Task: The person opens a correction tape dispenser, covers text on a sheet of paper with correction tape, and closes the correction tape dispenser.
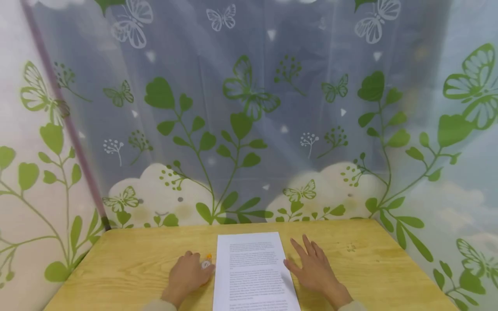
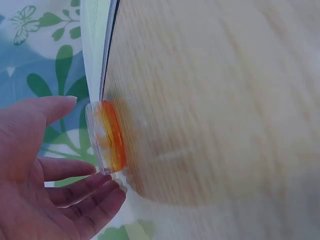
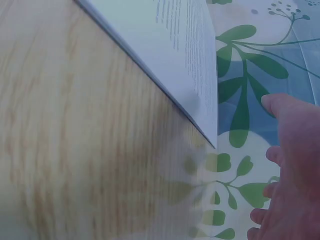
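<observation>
Left hand (image 1: 188, 273), fingers loose by half-hidden orange case (image 1: 206, 263); right hand (image 1: 313, 268), fingers spread; paper (image 1: 253, 273) cropped below

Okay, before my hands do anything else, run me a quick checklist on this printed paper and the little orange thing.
1. Printed paper on the table, text side up: ok.
2. Orange-and-clear object beside the paper's left edge: ok.
3. Left hand pinching that object: not ok; its thumb stands apart from it.
4. Right hand free: ok, it holds nothing.
5. Right hand pressing the paper: not ok; the right wrist view shows a gap.
6. Paper's wording readable: cannot tell, too small.
</observation>
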Available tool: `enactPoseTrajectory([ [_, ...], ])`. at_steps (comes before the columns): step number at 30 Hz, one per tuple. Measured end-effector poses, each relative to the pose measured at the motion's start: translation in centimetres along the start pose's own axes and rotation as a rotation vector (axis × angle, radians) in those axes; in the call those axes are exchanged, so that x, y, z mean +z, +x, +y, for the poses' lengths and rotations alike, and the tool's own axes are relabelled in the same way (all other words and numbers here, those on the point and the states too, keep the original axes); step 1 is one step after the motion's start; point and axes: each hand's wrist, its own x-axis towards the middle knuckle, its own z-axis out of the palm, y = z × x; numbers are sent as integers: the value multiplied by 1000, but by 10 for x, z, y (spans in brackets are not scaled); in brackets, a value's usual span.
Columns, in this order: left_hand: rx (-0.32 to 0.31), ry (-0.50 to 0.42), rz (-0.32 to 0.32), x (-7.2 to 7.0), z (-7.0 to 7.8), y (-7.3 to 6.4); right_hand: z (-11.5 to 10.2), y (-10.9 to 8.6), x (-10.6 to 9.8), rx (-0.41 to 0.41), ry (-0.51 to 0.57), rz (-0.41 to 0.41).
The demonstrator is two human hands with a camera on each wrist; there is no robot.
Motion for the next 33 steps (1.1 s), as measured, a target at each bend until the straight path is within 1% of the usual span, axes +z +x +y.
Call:
enactPoseTrajectory([
  [6,-68,2,-12,7,10,6,3,-3,3,-2,7,-4],
  [9,-100,-13,-21,8,13,8,4,-3,4,-16,10,-5],
  [12,-127,-32,-15,8,15,11,3,-4,3,-29,25,-10],
  [16,-161,-39,-18,6,14,14,3,-4,1,-24,43,-27],
  [22,-166,-40,-43,2,13,14,5,-2,2,-16,47,-40],
  [29,-176,-90,-53,1,8,16,7,-2,2,-14,59,-38],
  [33,-171,-129,-21,-2,4,17,8,-2,3,-11,55,-31],
])
